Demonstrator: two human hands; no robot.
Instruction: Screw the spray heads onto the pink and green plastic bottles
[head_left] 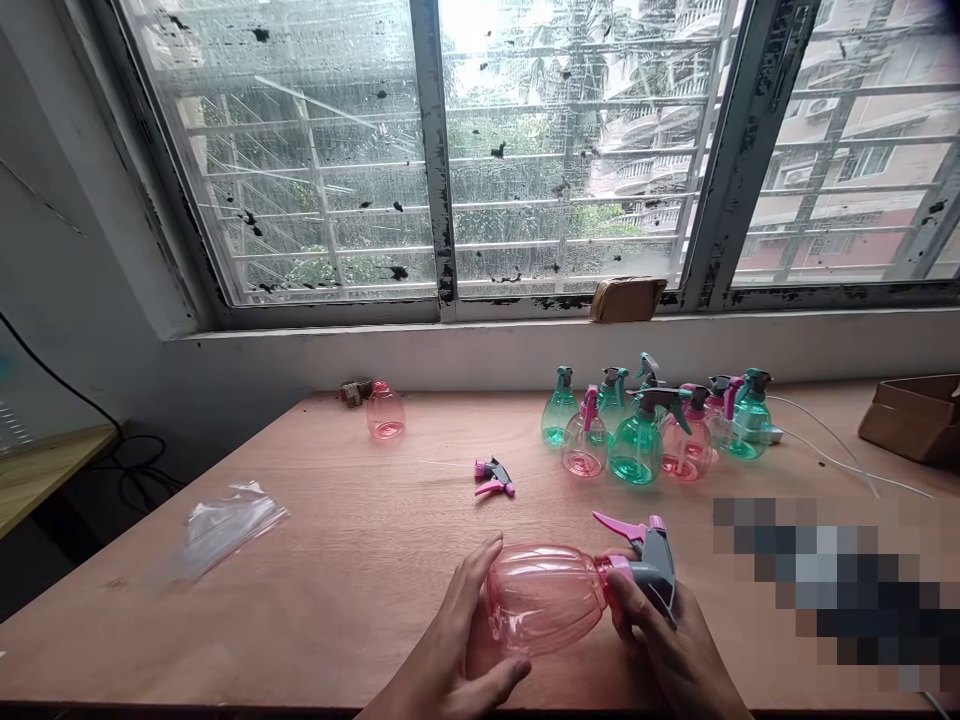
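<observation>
A pink see-through spray bottle (545,600) lies sideways in front of me, above the near part of the table. My left hand (465,640) cups its base, with the fingers behind and the thumb below. At the neck, my right hand (660,630) grips the pink collar and the grey spray head (657,568), whose pink trigger points up and left. Beyond the bottle lies a loose grey and pink spray head (495,477) with a thin clear tube. Farther back on the left stands a pink bottle (386,412) without a spray head.
Several green and pink spray bottles (637,450) stand together at the back right. A clear plastic bag (229,530) lies on the left of the wooden table (322,600). Cardboard boxes (911,420) and white cables (832,450) are at right. A pixelated patch covers the near right.
</observation>
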